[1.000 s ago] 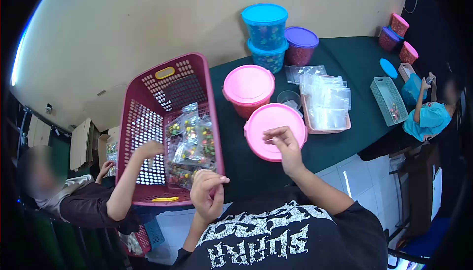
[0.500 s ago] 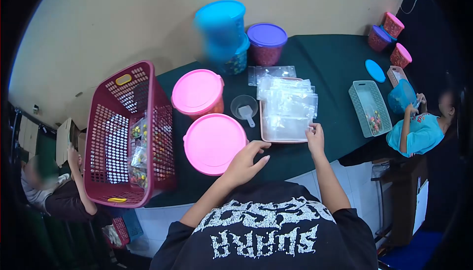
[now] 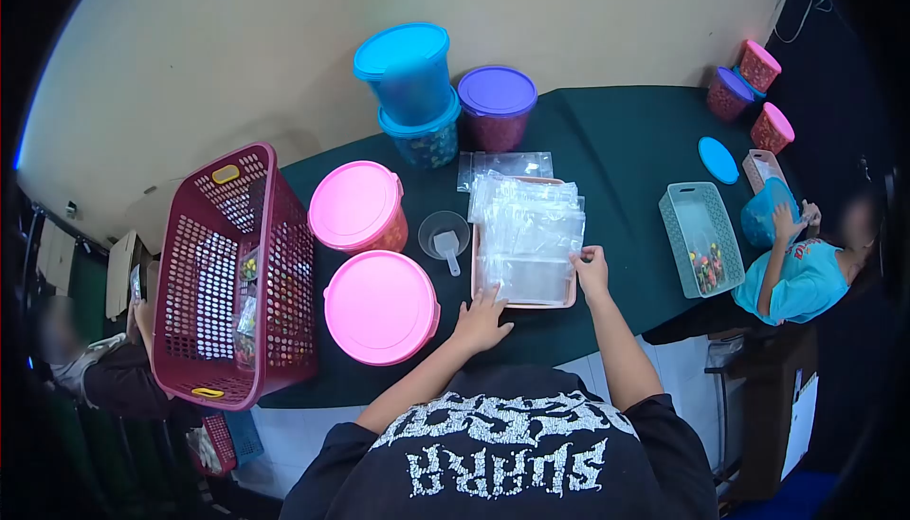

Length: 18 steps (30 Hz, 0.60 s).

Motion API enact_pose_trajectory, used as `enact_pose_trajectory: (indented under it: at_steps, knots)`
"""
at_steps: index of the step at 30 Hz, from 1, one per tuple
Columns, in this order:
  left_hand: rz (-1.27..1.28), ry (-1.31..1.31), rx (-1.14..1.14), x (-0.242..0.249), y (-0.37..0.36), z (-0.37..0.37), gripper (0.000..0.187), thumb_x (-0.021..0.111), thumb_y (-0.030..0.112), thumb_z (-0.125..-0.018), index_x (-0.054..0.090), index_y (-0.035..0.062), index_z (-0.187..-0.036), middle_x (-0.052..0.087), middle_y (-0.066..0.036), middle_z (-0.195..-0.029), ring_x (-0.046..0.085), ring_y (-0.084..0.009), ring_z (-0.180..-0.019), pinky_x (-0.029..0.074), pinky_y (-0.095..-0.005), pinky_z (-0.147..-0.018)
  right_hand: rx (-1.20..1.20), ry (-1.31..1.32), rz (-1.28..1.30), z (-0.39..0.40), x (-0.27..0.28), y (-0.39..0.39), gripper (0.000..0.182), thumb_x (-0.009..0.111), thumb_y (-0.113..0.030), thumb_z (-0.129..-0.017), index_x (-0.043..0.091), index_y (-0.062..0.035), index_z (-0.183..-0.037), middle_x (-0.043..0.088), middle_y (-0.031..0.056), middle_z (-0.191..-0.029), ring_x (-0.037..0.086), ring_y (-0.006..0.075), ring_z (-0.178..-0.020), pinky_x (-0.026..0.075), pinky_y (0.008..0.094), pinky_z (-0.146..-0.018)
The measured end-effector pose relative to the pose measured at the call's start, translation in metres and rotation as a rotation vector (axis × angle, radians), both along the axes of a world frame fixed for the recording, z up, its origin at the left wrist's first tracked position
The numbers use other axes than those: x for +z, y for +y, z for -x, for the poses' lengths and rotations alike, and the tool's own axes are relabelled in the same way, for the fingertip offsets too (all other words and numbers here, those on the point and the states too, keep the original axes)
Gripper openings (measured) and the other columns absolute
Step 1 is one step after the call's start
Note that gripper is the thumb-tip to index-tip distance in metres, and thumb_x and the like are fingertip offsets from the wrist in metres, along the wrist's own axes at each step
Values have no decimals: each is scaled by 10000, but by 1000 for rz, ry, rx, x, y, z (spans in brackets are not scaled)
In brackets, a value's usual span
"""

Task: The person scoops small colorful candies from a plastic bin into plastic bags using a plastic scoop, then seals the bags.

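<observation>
A pile of clear plastic bags (image 3: 531, 236) lies over a shallow pink tray (image 3: 536, 306) in front of me. My left hand (image 3: 482, 323) rests at the tray's lower left corner, fingers spread, fingertips touching the edge of the bags. At the right side, my right hand (image 3: 591, 272) pinches the edge of a bag between thumb and fingers. Left of the tray stands a clear bowl (image 3: 431, 228) with a white scoop (image 3: 449, 251) in it. Two tubs with pink lids (image 3: 381, 307) stand beside the bowl.
A maroon basket (image 3: 289, 302) with filled packets is at the left. Blue tubs (image 3: 408, 74) are stacked near the wall beside a purple-lidded tub (image 3: 498, 93). To the right, a person in a turquoise shirt (image 3: 791, 278) handles a blue tub by a grey-green basket (image 3: 701, 236). Another person sits far left.
My left hand has moved from beside the tray's corner onto the edge of the bags. My right hand stays at the bags' right edge. The view has shifted slightly.
</observation>
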State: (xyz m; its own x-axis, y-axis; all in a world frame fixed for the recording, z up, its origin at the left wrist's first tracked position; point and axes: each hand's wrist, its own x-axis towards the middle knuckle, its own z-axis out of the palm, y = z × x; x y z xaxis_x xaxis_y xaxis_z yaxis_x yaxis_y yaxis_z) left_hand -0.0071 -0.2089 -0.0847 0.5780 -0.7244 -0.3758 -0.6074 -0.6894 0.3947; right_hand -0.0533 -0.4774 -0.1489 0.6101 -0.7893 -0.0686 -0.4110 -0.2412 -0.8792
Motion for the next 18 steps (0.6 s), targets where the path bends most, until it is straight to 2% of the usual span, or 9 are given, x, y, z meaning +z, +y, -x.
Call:
enact_pose_trajectory:
  at_steps: [7,9,11,13,14,15,16,17,18]
  knots:
    - [89,40,28,0,7,-2,611,577,384,-870,391,118,-1388,211,-125,-1521,214,-330,-1401,198,-632,-1077,7,-40,-5,0,-5,-7,236,720,-202,-802,578,-18,-843,614,72,-729,552,185,-634,449,331,-619]
    - [213,-33,158,4,3,-1,591,575,355,-871,396,109,-1378,238,-130,-1508,211,-330,-1402,179,-656,-1067,43,-28,59,3,-4,-8,205,665,-197,-853,590,-12,-811,581,78,-650,523,177,-571,435,328,-584]
    - [289,-95,186,15,-8,-3,577,588,315,-861,406,98,-1363,273,-140,-1483,251,-337,-1380,215,-619,-1070,62,50,60,9,16,1,215,609,-219,-886,606,-8,-843,612,120,-729,571,219,-642,456,353,-635]
    - [371,-148,215,16,-20,-6,563,601,275,-851,416,86,-1348,308,-150,-1459,291,-344,-1358,252,-582,-1073,137,80,447,17,26,6,214,577,-224,-892,624,-17,-866,640,134,-870,595,281,-803,470,388,-719]
    - [507,-101,243,13,-27,-9,557,613,237,-838,418,71,-1333,329,-163,-1431,312,-349,-1339,282,-526,-1071,136,72,598,22,38,11,209,551,-219,-894,628,-25,-880,632,128,-985,561,323,-947,466,414,-787]
    - [644,-55,272,8,-33,-11,551,625,198,-826,420,55,-1318,350,-176,-1404,334,-355,-1321,311,-470,-1069,135,71,604,26,44,8,209,551,-219,-894,628,-25,-880,632,128,-985,561,323,-947,466,414,-787]
    - [627,-126,261,4,-37,-11,547,628,161,-820,414,24,-1305,389,-187,-1355,429,-345,-1245,375,-388,-1021,116,153,595,29,48,6,205,555,-218,-892,627,-26,-887,630,118,-996,556,315,-958,468,412,-786]
    - [633,-129,261,-1,-40,-10,547,628,161,-820,414,24,-1305,389,-187,-1355,429,-345,-1245,375,-388,-1021,98,234,585,30,52,4,201,558,-216,-890,626,-27,-894,627,108,-1007,551,307,-969,470,409,-785]
    - [656,17,314,-5,-42,-9,555,635,176,-816,419,16,-1301,397,-186,-1347,466,-340,-1201,392,-392,-998,96,163,635,33,55,2,185,550,-194,-900,617,-22,-887,635,123,-938,571,328,-872,469,413,-750]
